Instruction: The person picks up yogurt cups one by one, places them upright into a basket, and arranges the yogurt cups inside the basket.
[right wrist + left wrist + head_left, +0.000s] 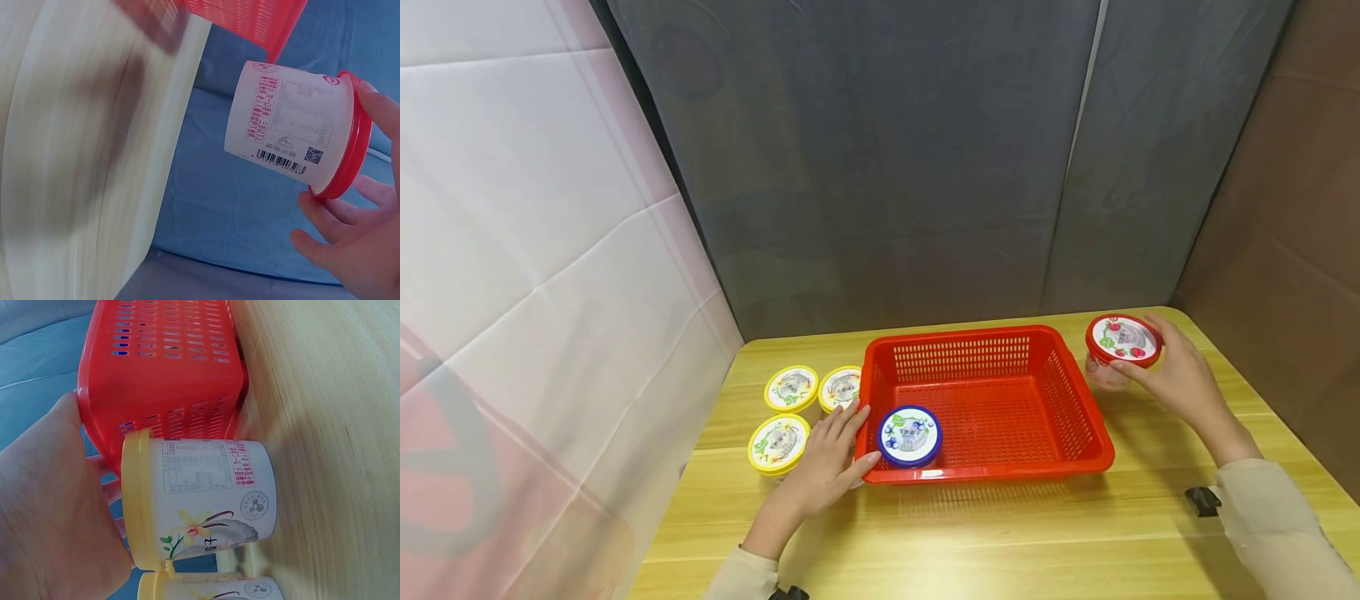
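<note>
My right hand pinches a red-lidded tub by its lid, thumb on one side and fingers on the other. The right wrist view shows this white tub raised off the wood, barcode side showing. My left hand rests at the left rim of a red plastic basket, its fingers extended and the thumb by the front corner. Inside that corner of the basket sits a blue-lidded tub. Close beside the left hand, a yellow-lidded tub stands against the basket's outer wall.
Two more yellow-lidded tubs stand left of the basket on the wooden table. A grey curtain hangs behind the table, with a white sheet at left and a brown panel at right.
</note>
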A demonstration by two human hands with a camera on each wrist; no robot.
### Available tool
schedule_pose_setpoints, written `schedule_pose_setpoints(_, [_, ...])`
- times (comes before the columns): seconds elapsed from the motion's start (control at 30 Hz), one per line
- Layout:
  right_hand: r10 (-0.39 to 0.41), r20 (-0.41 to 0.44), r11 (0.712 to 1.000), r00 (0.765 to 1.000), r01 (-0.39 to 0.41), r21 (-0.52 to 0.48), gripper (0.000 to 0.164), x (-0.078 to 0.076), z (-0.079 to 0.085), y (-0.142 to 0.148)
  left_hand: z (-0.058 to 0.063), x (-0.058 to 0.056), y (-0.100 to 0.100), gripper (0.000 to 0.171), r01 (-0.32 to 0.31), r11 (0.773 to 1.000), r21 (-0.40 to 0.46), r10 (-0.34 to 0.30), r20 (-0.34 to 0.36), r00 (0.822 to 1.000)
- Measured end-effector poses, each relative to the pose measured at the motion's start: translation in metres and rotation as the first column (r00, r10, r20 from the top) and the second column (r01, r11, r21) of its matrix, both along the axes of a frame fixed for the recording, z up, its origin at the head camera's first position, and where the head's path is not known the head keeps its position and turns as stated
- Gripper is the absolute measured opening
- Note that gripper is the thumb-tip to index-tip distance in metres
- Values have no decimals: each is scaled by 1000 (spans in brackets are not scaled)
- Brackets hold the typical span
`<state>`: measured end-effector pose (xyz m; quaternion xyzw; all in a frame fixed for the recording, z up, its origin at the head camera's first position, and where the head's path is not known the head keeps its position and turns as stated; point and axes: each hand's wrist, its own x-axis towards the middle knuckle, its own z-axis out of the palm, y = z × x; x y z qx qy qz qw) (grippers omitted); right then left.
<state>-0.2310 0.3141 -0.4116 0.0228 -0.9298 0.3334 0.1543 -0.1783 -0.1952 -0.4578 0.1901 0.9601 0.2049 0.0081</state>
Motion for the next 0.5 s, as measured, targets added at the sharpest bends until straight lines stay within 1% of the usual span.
schedule_pose_setpoints(0.23, [-4, 5, 1000, 1000, 4, 10, 94, 0, 2, -2, 1, 0, 0, 78, 4, 1000, 6, -4, -6, 1000])
schedule_pose_setpoints(0.5, [-3, -20, 1000, 1000, 3, 3, 93, 1, 5, -3, 1, 0, 0, 77, 9, 1000, 6, -8, -10, 1000])
